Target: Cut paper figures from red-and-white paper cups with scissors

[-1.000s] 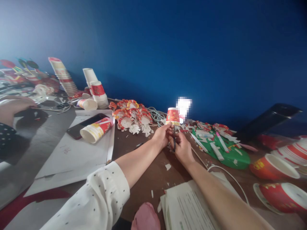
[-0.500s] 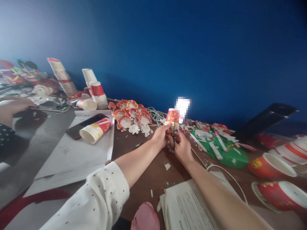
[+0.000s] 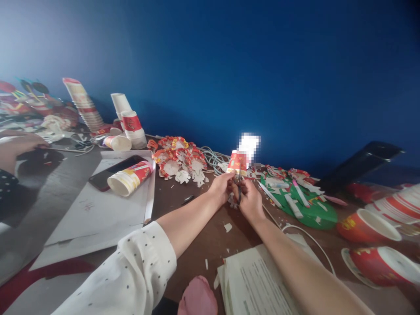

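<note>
My left hand (image 3: 222, 187) is closed around the lower part of a red and yellow paper cup (image 3: 234, 162). In my right hand (image 3: 250, 199) is a pair of dark scissors (image 3: 239, 192), its blades pointing up against the cup's right side. Both hands are close together above the brown table, and my fingers partly hide the cup's lower end. A bright pixelated patch lies behind the cup. To the left of my hands is a pile of cut red and white paper pieces (image 3: 180, 159).
A green disc (image 3: 315, 214) carries markers and scraps. Paper cups (image 3: 370, 225) lie at the right, and a cup stack (image 3: 83, 105) leans by the blue wall. A phone (image 3: 114, 173) rests on white sheets (image 3: 98, 210). Another person's hand (image 3: 26, 144) is at far left.
The scissors tilt a little differently against the cup, and their dark handle sits slightly to the right. The whole view has shifted slightly. Both hands keep their holds.
</note>
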The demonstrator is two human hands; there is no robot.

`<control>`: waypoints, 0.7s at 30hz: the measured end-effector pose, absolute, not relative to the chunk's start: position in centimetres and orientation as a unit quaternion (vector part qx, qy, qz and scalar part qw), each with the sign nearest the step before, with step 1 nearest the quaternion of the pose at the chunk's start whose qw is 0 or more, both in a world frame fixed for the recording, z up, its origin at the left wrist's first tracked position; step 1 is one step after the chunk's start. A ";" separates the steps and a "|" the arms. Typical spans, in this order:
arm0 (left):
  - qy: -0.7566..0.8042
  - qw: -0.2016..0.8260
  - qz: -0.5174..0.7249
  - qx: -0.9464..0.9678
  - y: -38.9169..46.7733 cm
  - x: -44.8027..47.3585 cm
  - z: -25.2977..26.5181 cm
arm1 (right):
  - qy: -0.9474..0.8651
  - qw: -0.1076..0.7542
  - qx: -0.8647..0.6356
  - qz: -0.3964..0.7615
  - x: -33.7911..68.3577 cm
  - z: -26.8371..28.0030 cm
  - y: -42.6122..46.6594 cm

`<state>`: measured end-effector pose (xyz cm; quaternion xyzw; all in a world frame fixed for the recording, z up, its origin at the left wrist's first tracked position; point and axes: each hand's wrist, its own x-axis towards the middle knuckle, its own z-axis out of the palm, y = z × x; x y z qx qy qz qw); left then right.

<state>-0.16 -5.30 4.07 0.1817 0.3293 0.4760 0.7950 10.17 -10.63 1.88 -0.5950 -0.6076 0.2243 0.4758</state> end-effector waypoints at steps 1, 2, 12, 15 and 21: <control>0.325 0.795 0.479 0.179 -5.3 -0.1 4.1 | -0.607 0.478 -0.594 0.224 10.2 1.9 -10.6; 0.322 0.795 0.482 0.178 -5.3 -0.1 4.0 | -0.607 0.479 -0.593 0.224 10.2 2.0 -10.6; 0.298 0.803 0.476 0.200 -4.9 0.0 3.2 | -0.605 0.488 -0.584 0.234 10.3 2.0 -10.5; 0.287 0.802 0.475 0.222 -4.9 -0.1 3.1 | -0.602 0.494 -0.578 0.244 10.3 1.8 -10.3; 0.293 0.790 0.443 0.305 -5.5 -0.1 3.5 | -0.582 0.522 -0.569 0.256 10.8 2.0 -9.8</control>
